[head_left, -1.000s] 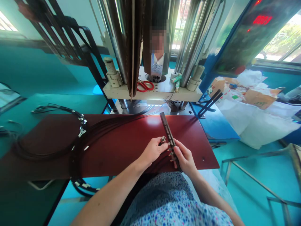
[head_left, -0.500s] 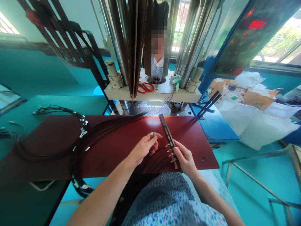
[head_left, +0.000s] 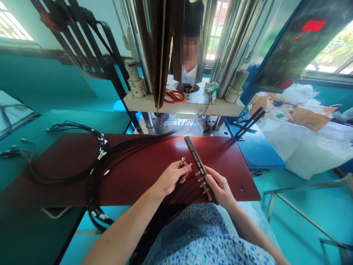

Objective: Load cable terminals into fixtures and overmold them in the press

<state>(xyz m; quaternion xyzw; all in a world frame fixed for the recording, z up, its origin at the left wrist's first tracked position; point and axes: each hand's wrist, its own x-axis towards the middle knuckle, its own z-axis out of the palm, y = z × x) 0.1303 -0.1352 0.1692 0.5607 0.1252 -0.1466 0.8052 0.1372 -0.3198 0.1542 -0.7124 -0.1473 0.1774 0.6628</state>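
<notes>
1. Connectors (head_left: pixel 182 160), at least 2, stick out of the left hand (head_left: pixel 171 177) at the centre of the frame; its thumb and fingers are drawn narrow in a pinch on them.
2. Bar (head_left: pixel 195 154) lies just right of that hand, apart from its fingertips. Its long axis slants from mid-frame down to the lower right.
3. Metal pieces (head_left: pixel 203 184) jut from the bar's lower left edge towards the left hand; they are too small to count surely.
4. Right hand (head_left: pixel 220 186) is nearer, touching the bar: it grips the lower half from the right, thumb on top.
5. Rack (head_left: pixel 107 59), black, stands at the upper left.
6. Cables (head_left: pixel 90 187), black with white tags (head_left: pixel 102 154), loop over the left of the board (head_left: pixel 138 165), which is red-brown, flat and spans the middle of the frame below the hands.
7. Press (head_left: pixel 160 104) stands at upper centre, red scissors (head_left: pixel 174 97) on its plate.
8. Panel (head_left: pixel 295 55), with a red display, leans at the upper right; white bags (head_left: pixel 298 147) are heaped beneath it, above a metal stand (head_left: pixel 299 211) at the lower right.
</notes>
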